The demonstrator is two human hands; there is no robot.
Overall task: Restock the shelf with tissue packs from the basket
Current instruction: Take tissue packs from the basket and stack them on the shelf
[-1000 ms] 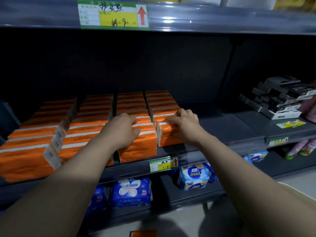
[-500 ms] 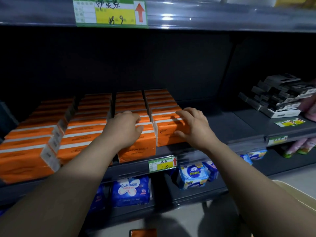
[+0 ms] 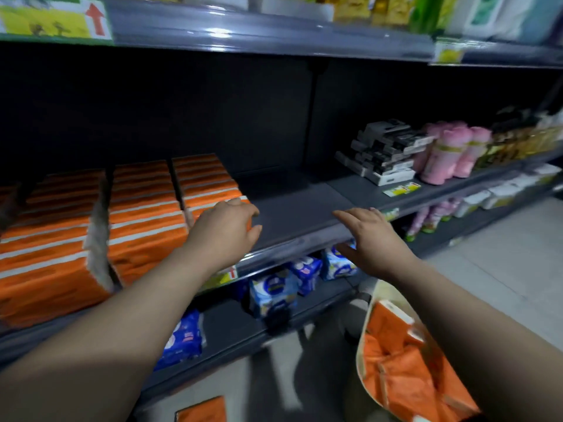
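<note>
Right hand has come off the packs, fingers spread, empty, above the shelf edge. Left hand rests relaxed on the front pack. Placement judged done. Next: reach down to the basket, which holds more.

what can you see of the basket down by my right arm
The basket sits at lower right, down near the floor, in front of the bottom shelves. Its curved rim is pale cream and looks like plastic. It is open-topped and holds a jumble of orange tissue packs lying at mixed angles, one showing a white end. The right forearm crosses in front and hides its right side, and its base is out of view. Only the packs are seen touching it.
</note>
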